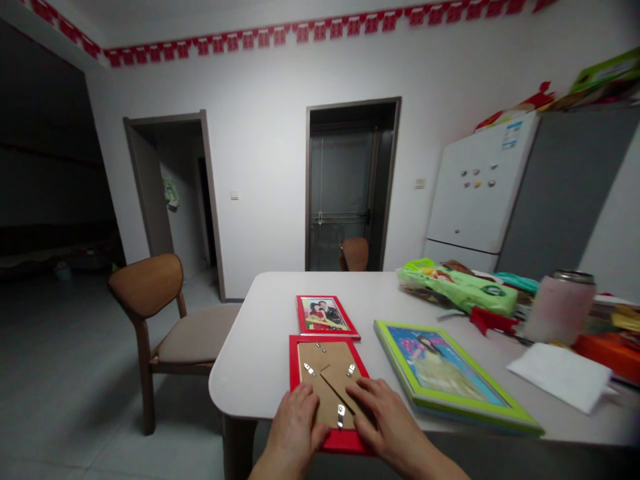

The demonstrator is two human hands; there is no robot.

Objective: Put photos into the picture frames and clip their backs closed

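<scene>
A red picture frame (327,441) lies face down at the table's near edge, showing its brown backing board (327,353). Metal clips (341,417) sit around the board, and a thin dark slit runs diagonally across it. My left hand (295,420) grips the frame's lower left side, with the thumb near the bottom edge. On the lower right, my right hand (385,420) holds the frame, its fingers bent over the board. Just beyond lies another red frame (327,315), face up with a photo of two people. A larger green-edged framed picture (440,370) lies to the right.
On the white table (265,333), the right side holds a green package (460,287), a pinkish jar (563,307), white paper (560,377) and an orange item (610,353). A wooden chair (150,287) stands left; another chair back (355,253) shows behind the table.
</scene>
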